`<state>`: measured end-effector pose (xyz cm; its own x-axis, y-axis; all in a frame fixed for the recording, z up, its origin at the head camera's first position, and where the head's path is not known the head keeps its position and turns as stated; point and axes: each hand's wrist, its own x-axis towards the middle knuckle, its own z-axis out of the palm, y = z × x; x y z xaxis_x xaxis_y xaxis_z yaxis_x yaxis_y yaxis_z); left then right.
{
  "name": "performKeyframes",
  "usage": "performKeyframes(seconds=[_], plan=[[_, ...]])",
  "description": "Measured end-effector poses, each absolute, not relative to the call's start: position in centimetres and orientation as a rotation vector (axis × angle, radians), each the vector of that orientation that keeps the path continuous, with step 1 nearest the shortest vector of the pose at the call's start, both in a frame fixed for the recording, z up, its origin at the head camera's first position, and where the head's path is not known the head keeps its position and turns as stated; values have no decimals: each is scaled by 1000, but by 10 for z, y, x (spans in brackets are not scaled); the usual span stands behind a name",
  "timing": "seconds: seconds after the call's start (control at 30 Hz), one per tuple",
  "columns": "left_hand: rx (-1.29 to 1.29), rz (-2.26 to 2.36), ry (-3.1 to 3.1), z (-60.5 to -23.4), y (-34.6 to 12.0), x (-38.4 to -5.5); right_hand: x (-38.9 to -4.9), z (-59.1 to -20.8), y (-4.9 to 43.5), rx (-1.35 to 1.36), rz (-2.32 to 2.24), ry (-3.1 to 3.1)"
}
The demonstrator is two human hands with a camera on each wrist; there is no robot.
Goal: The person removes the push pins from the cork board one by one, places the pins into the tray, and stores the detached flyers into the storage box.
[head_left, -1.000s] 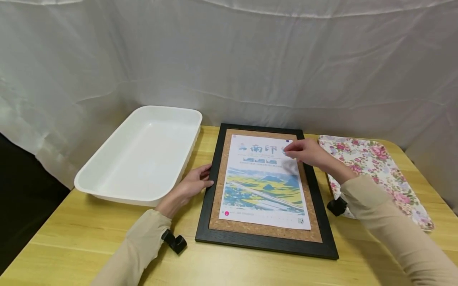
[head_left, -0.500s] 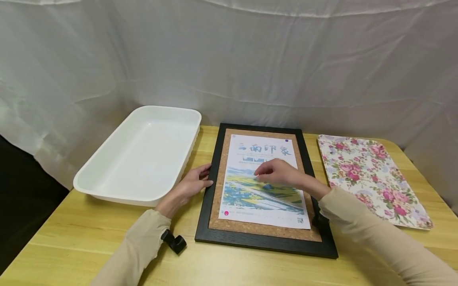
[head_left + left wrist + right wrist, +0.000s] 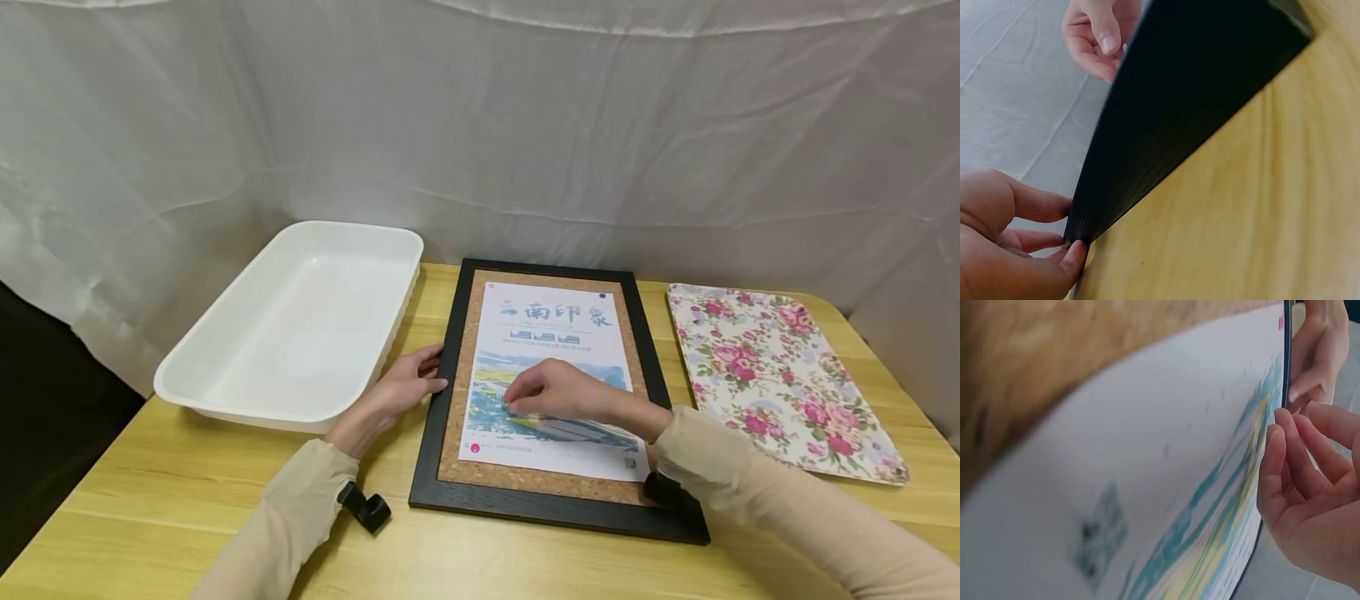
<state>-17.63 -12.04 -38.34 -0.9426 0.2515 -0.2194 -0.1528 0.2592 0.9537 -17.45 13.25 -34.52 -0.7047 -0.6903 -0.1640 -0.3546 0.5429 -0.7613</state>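
A black-framed cork board (image 3: 551, 493) lies on the table with a printed poster (image 3: 556, 312) on it. Tacks show at the poster's corners: a magenta tack (image 3: 476, 447) lower left, a blue tack (image 3: 602, 296) upper right and a pale pink one upper left. My left hand (image 3: 405, 383) touches the board's left edge with thumb and fingers, also seen in the left wrist view. My right hand (image 3: 558, 388) is over the poster's landscape, fingertips and thumb together around a small pale thing. Its kind is hidden by the fingers.
A deep white tray (image 3: 300, 304) stands left of the board, behind my left forearm. A floral tray (image 3: 780, 375) lies to the right. Grey-white cloth (image 3: 525, 125) hangs behind the wooden table (image 3: 135, 492).
My right hand has moved from the poster's upper right, left and toward me, to its lower middle, uncovering the last title character. My left hand has stayed at the frame's edge.
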Motion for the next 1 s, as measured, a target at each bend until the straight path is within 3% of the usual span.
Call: performKeyframes(seconds=[1.0], plan=[[103,1745,2212,-383,-120,-176,-150,-351,98,-799,-1094,2157]])
